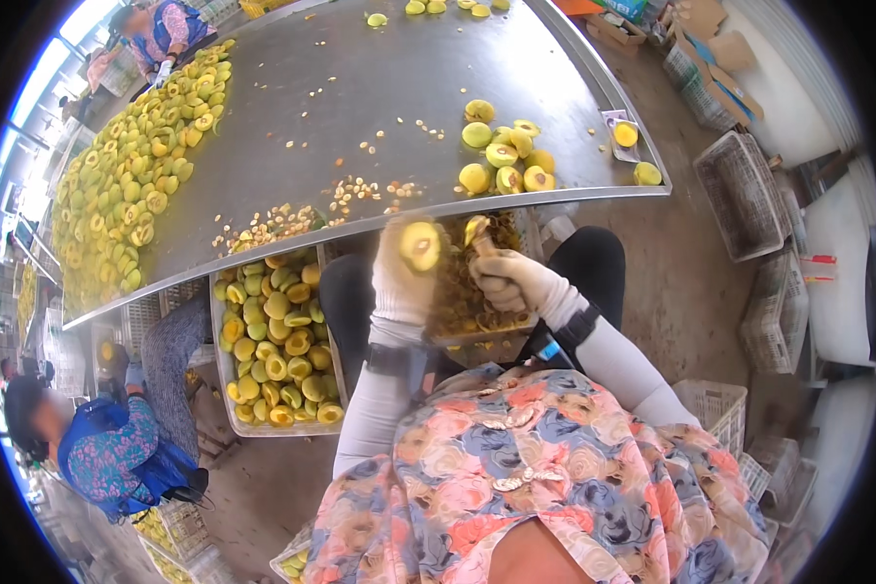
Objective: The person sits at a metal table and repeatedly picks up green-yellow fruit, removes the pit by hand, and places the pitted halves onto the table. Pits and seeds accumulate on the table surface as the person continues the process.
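Observation:
My left hand (398, 281), in a white glove and blurred, holds a halved yellow stone fruit (420, 246) with its cut face up. A brownish pit shows in its middle. In my gloved right hand (511, 281) is a short tool (485, 242), its end partly covered by a yellowish piece; its exact kind is unclear. Both hands are apart, just below the near rim of a metal table (379, 80). Between my knees, a crate (474, 337) holds brownish pits and fruit scraps. Several whole and cut fruits (507, 157) lie on the table ahead of my right hand.
A crate of pitted halves (281, 343) stands left of my legs. Pale kernels (281, 225) line the table's near edge, and a large heap of halves (142, 160) covers its left side. One co-worker (117, 445) sits at left, another (160, 40) beyond. Plastic crates (741, 193) stand right.

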Action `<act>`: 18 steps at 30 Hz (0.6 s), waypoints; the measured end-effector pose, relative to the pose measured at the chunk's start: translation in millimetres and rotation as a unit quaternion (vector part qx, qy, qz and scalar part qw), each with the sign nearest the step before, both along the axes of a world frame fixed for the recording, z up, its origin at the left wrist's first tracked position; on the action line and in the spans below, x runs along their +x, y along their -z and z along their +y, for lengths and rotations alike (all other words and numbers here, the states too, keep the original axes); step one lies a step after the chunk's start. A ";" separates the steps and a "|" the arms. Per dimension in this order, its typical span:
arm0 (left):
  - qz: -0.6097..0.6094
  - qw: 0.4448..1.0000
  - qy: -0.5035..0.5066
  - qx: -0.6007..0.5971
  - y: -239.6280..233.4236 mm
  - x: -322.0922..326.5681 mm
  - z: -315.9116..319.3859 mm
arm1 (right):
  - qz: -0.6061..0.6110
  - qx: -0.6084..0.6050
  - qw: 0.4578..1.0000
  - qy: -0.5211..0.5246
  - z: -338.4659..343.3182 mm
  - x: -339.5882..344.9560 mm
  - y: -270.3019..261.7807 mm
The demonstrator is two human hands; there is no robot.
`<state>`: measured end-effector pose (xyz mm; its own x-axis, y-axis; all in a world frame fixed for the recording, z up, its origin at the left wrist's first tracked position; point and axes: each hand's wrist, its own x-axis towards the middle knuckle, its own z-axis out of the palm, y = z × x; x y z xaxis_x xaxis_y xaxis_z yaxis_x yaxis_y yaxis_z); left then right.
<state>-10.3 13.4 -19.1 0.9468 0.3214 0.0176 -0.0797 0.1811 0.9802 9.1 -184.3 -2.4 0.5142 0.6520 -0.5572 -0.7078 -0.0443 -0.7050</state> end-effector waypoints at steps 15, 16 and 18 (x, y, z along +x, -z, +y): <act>0.038 0.993 0.104 0.028 8.9 -1.3 -4.8 | 0.129 0.195 0.971 0.048 -19.1 -14.0 15.5; 0.092 0.974 0.139 -0.155 5.0 -0.9 -6.4 | 0.163 0.236 0.957 0.041 -21.7 -15.9 16.4; 0.117 0.968 0.171 -0.142 -3.9 -5.4 -15.7 | 0.143 0.246 0.958 0.018 -22.5 -22.0 15.0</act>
